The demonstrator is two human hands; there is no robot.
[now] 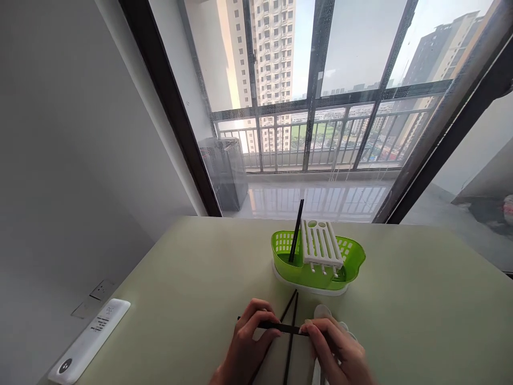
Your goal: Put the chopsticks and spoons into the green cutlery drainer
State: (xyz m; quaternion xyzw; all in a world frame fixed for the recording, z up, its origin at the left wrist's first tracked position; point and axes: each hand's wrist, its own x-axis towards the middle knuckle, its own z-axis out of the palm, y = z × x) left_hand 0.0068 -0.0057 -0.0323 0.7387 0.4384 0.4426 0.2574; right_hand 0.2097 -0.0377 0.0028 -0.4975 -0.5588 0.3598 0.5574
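Both of my hands grip black chopsticks (287, 328), held level just above the table; whether it is one or a pair I cannot tell. The left end is pinched by my left hand (253, 336), and my right hand (335, 346) has its fingers closed on the right end. Beneath them, two loose black chopsticks (289, 355) lie crossing on the table. White spoons (321, 310) lie partly hidden under my right hand. Beyond stands a green cutlery basket (288, 274) on a white base, with black chopsticks (297, 230) upright in its left compartment and a white slotted rack (321, 243) across its middle.
On the left edge of the pale green table (192, 278) lies a long white device (92, 339) with a display and round dark button. A wall socket (102, 289) is close by. Behind the table, dark-framed glass (312, 198) faces a balcony with a grey cabinet (226, 174).
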